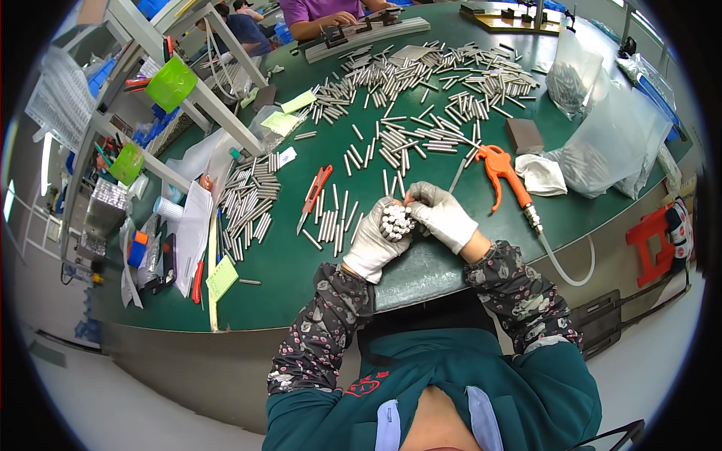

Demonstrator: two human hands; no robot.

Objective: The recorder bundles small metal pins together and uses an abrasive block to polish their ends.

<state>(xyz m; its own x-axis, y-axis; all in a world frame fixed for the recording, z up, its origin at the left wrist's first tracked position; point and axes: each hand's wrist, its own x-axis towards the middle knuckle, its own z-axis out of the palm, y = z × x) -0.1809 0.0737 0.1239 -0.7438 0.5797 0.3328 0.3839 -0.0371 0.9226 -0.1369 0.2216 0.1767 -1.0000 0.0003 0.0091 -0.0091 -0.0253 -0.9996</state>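
Close to the table's near edge, my left hand (371,244), in a white glove, is closed around a bundle of short metal rods (396,223), their round ends facing up. From the other side my right hand (445,216), gloved too, has its thumb and bent fingers pressed on the bundle's upper right rim; bare fingertips show there. Whether a single rod is between those fingers is hidden. Just beyond the hands lie a few loose rods (393,183). Left of my left hand is a row of rods (329,225) and a red utility knife (314,197).
A large heap of rods (391,79) covers the far middle; another pile (248,195) lies left. At right are an orange air gun (505,173) with a hose, a white cloth (541,175), a brown block (524,136) and plastic bags (594,150). Across the table, a person (323,16) works at a fixture.
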